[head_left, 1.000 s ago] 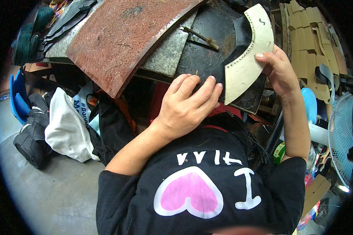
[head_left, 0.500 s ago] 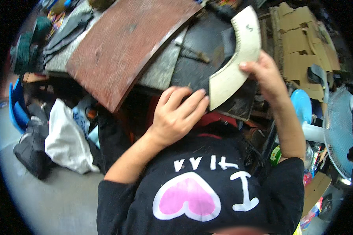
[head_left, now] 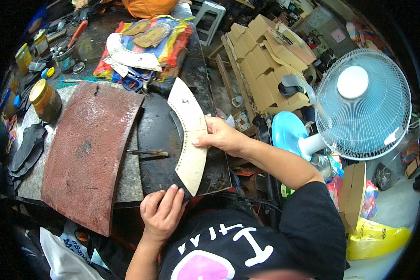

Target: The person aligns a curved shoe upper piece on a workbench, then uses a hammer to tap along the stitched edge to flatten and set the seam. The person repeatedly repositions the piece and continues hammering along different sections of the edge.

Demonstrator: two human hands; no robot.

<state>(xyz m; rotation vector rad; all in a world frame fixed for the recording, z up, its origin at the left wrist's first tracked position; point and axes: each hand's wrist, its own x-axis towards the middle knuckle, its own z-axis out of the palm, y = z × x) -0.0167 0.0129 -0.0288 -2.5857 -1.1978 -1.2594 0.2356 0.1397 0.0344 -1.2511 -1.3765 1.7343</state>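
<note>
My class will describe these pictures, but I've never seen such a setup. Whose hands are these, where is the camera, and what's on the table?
There is no robot: these are a person's own bare hands. A wide fisheye camera on the person's head looks down, so edges bend near the rim. The right hand holds a curved cream piece with small dots along its inner edge; the left hand is by its lower end. On the dark table lie a reddish-brown slab, blue-handled scissors and a yellow-lidded jar. A fan stands to the right.

R grip (head_left: 222, 136) holds curved wht piece (head_left: 192, 120), L grip (head_left: 162, 213) nr its btm end.
</note>
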